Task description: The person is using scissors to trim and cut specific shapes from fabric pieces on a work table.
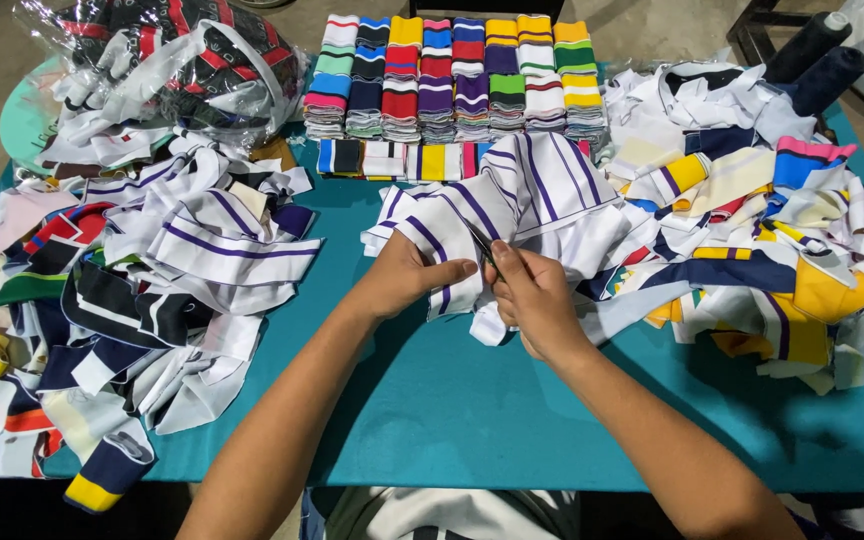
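Heaped along the table's [512,420] left edge, a tangle of white ribbed strips with purple stripes [214,240] over dark and yellow scraps; at the far-left corner, a clear plastic bag [167,60] stuffed with more fabric. Stacked in neat rows against the far edge, folded striped cuffs [452,75] in many colours. Near the middle of the teal table, left hand [407,280] closed around a fold of the white-and-purple striped piece [532,195], thumb pressed flat on top, fingers curled beneath. Just beside it and almost touching, right hand [532,300] pinched shut on small dark snips [482,245], blades angled up and away toward the far-left, tip meeting the fabric edge between both thumbs. Striped piece spreading from the fingers toward the far edge, long axis running away and rightward, equally close to both hands. Piled toward the right edge, mixed offcuts [772,260] in yellow, navy, pink and white; at the far-right corner, two dark thread cones [817,55].
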